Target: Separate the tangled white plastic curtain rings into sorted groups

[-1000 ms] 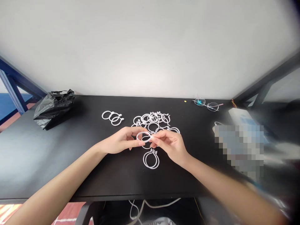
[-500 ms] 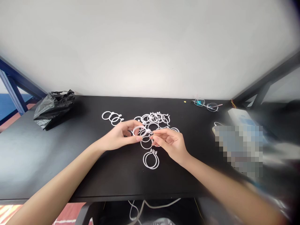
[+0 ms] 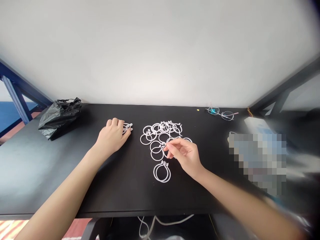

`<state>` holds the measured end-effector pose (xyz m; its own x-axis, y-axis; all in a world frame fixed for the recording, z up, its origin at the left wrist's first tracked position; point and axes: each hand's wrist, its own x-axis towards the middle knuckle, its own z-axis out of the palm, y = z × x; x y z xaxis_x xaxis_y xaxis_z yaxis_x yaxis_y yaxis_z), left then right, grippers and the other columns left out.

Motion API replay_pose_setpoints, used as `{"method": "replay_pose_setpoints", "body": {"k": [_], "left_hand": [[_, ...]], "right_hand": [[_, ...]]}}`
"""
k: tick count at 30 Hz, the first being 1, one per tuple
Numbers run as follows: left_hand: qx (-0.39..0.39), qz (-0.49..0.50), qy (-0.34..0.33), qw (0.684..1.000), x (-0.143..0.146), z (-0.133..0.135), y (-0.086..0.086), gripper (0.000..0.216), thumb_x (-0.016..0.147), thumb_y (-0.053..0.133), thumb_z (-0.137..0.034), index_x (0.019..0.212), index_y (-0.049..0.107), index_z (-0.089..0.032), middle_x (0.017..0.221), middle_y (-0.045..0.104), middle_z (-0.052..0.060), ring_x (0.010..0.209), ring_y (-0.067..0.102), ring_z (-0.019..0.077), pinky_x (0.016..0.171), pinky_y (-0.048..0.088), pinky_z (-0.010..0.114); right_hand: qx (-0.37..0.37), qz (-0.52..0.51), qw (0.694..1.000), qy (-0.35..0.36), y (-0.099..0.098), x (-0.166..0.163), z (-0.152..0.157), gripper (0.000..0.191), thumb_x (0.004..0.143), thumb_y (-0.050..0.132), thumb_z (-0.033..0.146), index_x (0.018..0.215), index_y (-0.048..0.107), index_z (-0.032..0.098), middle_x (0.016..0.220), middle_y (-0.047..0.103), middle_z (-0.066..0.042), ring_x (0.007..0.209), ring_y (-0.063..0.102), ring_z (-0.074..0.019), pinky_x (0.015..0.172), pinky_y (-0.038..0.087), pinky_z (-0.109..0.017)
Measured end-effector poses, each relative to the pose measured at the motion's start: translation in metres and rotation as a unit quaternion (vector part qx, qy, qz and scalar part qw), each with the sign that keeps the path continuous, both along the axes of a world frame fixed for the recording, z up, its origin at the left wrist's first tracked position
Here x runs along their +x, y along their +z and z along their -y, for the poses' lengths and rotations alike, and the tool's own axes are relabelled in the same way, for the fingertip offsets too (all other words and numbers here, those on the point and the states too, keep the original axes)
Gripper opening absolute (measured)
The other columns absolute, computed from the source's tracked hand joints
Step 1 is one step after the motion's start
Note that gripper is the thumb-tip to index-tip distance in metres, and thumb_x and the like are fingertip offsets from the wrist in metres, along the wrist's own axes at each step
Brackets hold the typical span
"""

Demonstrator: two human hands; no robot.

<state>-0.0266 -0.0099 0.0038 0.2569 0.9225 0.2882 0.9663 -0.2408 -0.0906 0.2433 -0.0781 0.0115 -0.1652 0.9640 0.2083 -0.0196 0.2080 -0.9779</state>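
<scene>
A loose pile of white plastic rings (image 3: 162,131) lies in the middle of the black table (image 3: 50,173). My left hand (image 3: 112,136) rests knuckles up on a small group of rings (image 3: 128,126) to the pile's left, its fingers curled over them; most of that group is hidden beneath it. My right hand (image 3: 183,154) is at the near right edge of the pile, thumb and fingers pinched on one white ring (image 3: 157,151). Two stacked rings (image 3: 162,172) lie by themselves just in front of the right hand.
A crumpled black plastic bag (image 3: 60,114) sits at the back left. Round glasses (image 3: 222,112) and a tiny yellow speck (image 3: 197,109) lie at the back right. A pixelated patch (image 3: 257,160) covers things on the right. White cables (image 3: 150,225) hang under the table's front edge.
Both hands held one ring together above the pile. My left hand has carried it left onto the small group. My right hand has dropped to the pile and pinched another ring.
</scene>
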Motion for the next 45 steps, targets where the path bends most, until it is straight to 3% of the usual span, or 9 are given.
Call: {"method": "replay_pose_setpoints", "body": {"k": [8, 12, 14, 17, 19, 22, 28, 35, 45], "left_hand": [[-0.040, -0.040, 0.022, 0.998, 0.004, 0.003, 0.005, 0.045, 0.094, 0.038, -0.035, 0.116, 0.061, -0.004, 0.105, 0.060, 0.022, 0.094, 0.056, 0.0355, 0.066, 0.048, 0.039], [-0.004, -0.010, 0.018, 1.000, 0.008, 0.005, 0.014, 0.042, 0.094, 0.041, -0.036, 0.117, 0.062, -0.008, 0.113, 0.059, 0.022, 0.100, 0.055, 0.0370, 0.073, 0.049, 0.044], [0.013, 0.048, -0.026, 0.998, 0.013, 0.006, 0.020, 0.037, 0.095, 0.041, -0.032, 0.117, 0.062, -0.011, 0.114, 0.060, 0.018, 0.101, 0.054, 0.0338, 0.080, 0.048, 0.045], [-0.018, 0.140, -0.159, 0.977, 0.022, 0.008, 0.024, 0.029, 0.097, 0.041, -0.026, 0.113, 0.062, -0.015, 0.107, 0.062, 0.011, 0.095, 0.056, 0.0253, 0.086, 0.048, 0.040], [-0.058, 0.159, -0.237, 0.957, 0.029, 0.011, 0.023, 0.028, 0.098, 0.040, -0.024, 0.110, 0.063, -0.016, 0.101, 0.062, 0.010, 0.091, 0.056, 0.0223, 0.084, 0.048, 0.036], [-0.086, 0.142, -0.281, 0.945, 0.036, 0.014, 0.018, 0.028, 0.099, 0.039, -0.023, 0.107, 0.064, -0.014, 0.095, 0.061, 0.010, 0.086, 0.055, 0.0215, 0.078, 0.047, 0.035], [-0.091, 0.128, -0.284, 0.946, 0.041, 0.017, 0.011, 0.029, 0.100, 0.036, -0.021, 0.103, 0.063, -0.014, 0.090, 0.062, 0.009, 0.083, 0.055, 0.0212, 0.073, 0.047, 0.033], [-0.079, 0.143, -0.199, 0.966, 0.040, 0.013, 0.004, 0.029, 0.101, 0.038, -0.026, 0.113, 0.062, -0.014, 0.092, 0.062, 0.009, 0.086, 0.056, 0.0232, 0.072, 0.047, 0.034], [-0.076, 0.157, -0.221, 0.960, 0.038, 0.011, 0.000, 0.023, 0.100, 0.040, -0.022, 0.103, 0.062, -0.016, 0.093, 0.062, 0.007, 0.086, 0.056, 0.0213, 0.071, 0.047, 0.032]], "right_hand": [[0.003, 0.001, 1.000, 0.019, -0.002, -0.001, 0.002, 0.014, 0.089, 0.065, 0.031, 0.083, 0.069, 0.019, 0.077, 0.071, -0.003, 0.056, 0.065, -0.0115, 0.055, 0.055, -0.025], [0.003, 0.008, 1.000, 0.020, -0.001, -0.001, 0.003, 0.015, 0.089, 0.065, 0.032, 0.083, 0.069, 0.019, 0.076, 0.071, -0.003, 0.055, 0.065, -0.0119, 0.054, 0.055, -0.026], [0.004, 0.011, 1.000, 0.019, -0.001, -0.001, 0.003, 0.015, 0.089, 0.065, 0.032, 0.083, 0.069, 0.019, 0.076, 0.071, -0.003, 0.055, 0.065, -0.0119, 0.054, 0.055, -0.026], [0.007, 0.011, 1.000, 0.017, 0.000, -0.002, 0.003, 0.016, 0.089, 0.066, 0.033, 0.082, 0.069, 0.019, 0.075, 0.071, -0.003, 0.054, 0.065, -0.0119, 0.054, 0.055, -0.026], [0.008, 0.013, 1.000, 0.017, 0.000, -0.002, 0.003, 0.016, 0.089, 0.065, 0.033, 0.082, 0.069, 0.019, 0.075, 0.071, -0.003, 0.054, 0.064, -0.0118, 0.054, 0.055, -0.026], [0.007, 0.016, 1.000, 0.018, 0.000, -0.002, 0.003, 0.015, 0.089, 0.065, 0.032, 0.082, 0.068, 0.019, 0.075, 0.071, -0.003, 0.054, 0.064, -0.0117, 0.054, 0.055, -0.025], [0.007, 0.013, 1.000, 0.021, -0.001, -0.002, 0.003, 0.014, 0.089, 0.065, 0.030, 0.082, 0.068, 0.019, 0.076, 0.071, -0.002, 0.054, 0.064, -0.0111, 0.055, 0.055, -0.025], [0.005, 0.015, 1.000, 0.023, 0.000, -0.002, 0.004, 0.014, 0.089, 0.065, 0.029, 0.082, 0.068, 0.018, 0.075, 0.071, -0.002, 0.053, 0.064, -0.0110, 0.055, 0.055, -0.025], [0.011, 0.010, 1.000, 0.026, -0.002, -0.002, 0.004, 0.012, 0.089, 0.064, 0.026, 0.081, 0.068, 0.017, 0.075, 0.070, -0.002, 0.053, 0.064, -0.0097, 0.054, 0.054, -0.022]]}}
